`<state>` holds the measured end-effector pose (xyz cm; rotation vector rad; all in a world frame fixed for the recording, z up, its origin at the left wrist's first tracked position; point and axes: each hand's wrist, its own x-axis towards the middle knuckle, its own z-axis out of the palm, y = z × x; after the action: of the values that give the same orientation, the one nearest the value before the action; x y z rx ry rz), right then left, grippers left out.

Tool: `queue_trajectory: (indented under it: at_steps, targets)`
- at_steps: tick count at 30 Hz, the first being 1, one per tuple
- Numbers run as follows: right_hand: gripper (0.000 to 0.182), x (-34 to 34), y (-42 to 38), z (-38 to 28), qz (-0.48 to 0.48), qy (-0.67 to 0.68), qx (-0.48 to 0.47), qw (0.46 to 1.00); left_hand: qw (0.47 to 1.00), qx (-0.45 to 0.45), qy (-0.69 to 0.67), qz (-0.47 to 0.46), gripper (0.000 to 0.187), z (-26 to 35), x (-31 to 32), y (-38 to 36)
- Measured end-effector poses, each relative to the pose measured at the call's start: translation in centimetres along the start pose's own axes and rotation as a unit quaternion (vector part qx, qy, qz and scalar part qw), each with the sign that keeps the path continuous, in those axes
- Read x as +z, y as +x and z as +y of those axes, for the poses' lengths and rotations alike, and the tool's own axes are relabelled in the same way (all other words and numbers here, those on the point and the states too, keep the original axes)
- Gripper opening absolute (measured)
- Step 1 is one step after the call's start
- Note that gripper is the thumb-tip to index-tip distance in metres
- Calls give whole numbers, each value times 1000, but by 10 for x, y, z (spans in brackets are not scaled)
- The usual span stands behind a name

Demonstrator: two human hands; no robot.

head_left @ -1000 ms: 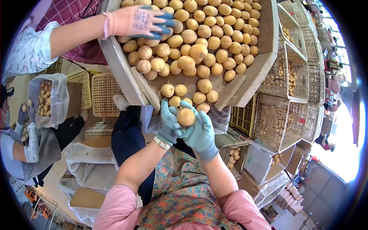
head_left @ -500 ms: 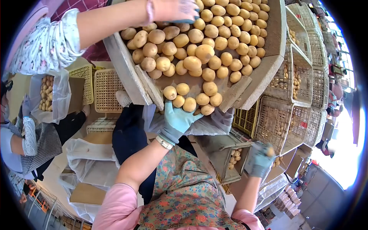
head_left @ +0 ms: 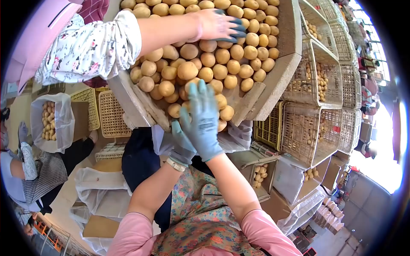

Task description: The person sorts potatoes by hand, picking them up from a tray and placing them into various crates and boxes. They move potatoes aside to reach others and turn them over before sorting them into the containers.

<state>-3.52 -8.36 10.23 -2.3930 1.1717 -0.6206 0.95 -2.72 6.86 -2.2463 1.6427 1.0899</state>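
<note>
your right hand is back at the potatoes between two boards, fingers extended; your left hand, half-open, touches it, any hold unclear.

Seemingly no readable text.

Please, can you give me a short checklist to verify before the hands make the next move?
1. Potatoes within reach of the hands: ok.
2. Right hand at the tray opening: ok.
3. Left hand clear of the right hand: not ok, they overlap in view.
4. Co-worker's hand apart from both: ok.
5. Palms free of potatoes: cannot tell, undersides hidden.
6. Plastic liner below the opening fully spread: cannot tell, partly hidden.
</note>
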Motion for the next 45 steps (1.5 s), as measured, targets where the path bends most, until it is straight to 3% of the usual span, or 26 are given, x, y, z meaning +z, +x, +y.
queue_trajectory:
  at_steps: [2, 4, 5, 6, 7, 9, 11, 12, 13, 16, 17, 19, 22, 24, 25, 27, 30, 31, 33, 35, 37, 39, 40, 41, 43, 45]
  targets:
    - [64, 12, -16, 13, -61, 1, -80, 995, 864, 71, -498, -28, 63, -24, 52, 15]
    - [54, -9, -30, 41, -122, -114, -108, 980, 485, 122, -864, -53, 65, -44, 105, 30]
    - [50, -28, -36, 53, -171, -186, -78, 964, 234, 133, -961, -58, 66, -47, 115, 34]
    - [50, -43, -36, 60, -133, -236, -80, 959, 67, 175, -972, -141, 73, -25, 61, 16]
    - [49, -56, -35, 58, -96, -282, -81, 951, 156, 102, -978, -96, 80, -17, 37, 3]
    - [48, -63, -30, 41, -85, -230, -26, 969, 59, 70, -985, -149, 78, -24, 54, 14]
    - [45, -52, -9, 22, -21, -118, -75, 990, 43, 79, -985, -144, 77, -26, 62, 18]
    - [42, -42, 2, 10, -106, -38, -82, 990, 41, 92, -986, -135, 76, -26, 61, 16]
    - [40, -28, -2, 10, -118, -60, -215, 968, 32, 103, -986, -130, 76, -26, 59, 17]
    - [38, -29, -5, 47, -192, -171, -245, 935, 11, 198, -972, -128, 74, -24, 49, 21]
    - [38, -51, 2, 47, -200, -251, -232, 919, 36, 206, -971, -116, 74, -22, 51, 23]
    - [35, -58, -1, 63, -128, -157, -98, 974, 121, -10, -989, -89, 77, -25, 53, 12]
    - [41, -43, 17, 22, -133, -86, -77, 984, 103, 67, -990, -73, 71, -23, 54, 5]
    - [50, -26, 22, -3, -149, -78, -181, 969, -595, 72, -773, -208, 63, -24, 57, 6]
    - [55, -22, 18, -6, -138, -85, -249, 955, -590, 71, -775, -213, 63, -31, 78, 16]
    - [56, -7, 0, 30, -163, -130, -258, 943, 4, -136, -990, 23, 58, -43, 128, 51]
    - [39, -51, -15, 51, -208, -132, -174, 953, 153, -55, -987, 6, 59, -27, 73, 21]
    - [37, -67, -6, 51, -190, -101, -91, 972, 147, -46, -988, 1, 59, -29, 78, 20]
    - [36, -65, 13, 59, 61, -27, -16, 998, 140, 5, -990, -27, 58, -32, 73, 16]
    - [56, -38, 37, 58, 128, -95, 71, 985, 143, -4, -989, -33, 59, -28, 64, 12]
    - [70, 11, 40, 29, -28, -194, 106, 975, 157, -72, -985, -18, 65, -25, 63, 12]
    - [77, 11, 42, -34, -162, -166, 65, 970, 321, 132, -936, 57, 68, -24, 79, 16]
    - [77, 18, 32, -28, -161, -161, 63, 972, 213, 92, -972, 30, 69, -8, 46, 4]
    - [78, 29, 20, -11, -142, -165, -6, 976, 217, 90, -972, 32, 69, -13, 49, 6]
    - [80, 22, 4, 23, -146, -137, -91, 975, 103, -24, -994, -21, 65, -21, 59, 11]
    - [83, -6, -14, 49, -182, -173, -102, 963, 113, -9, -993, -35, 64, -24, 58, 14]
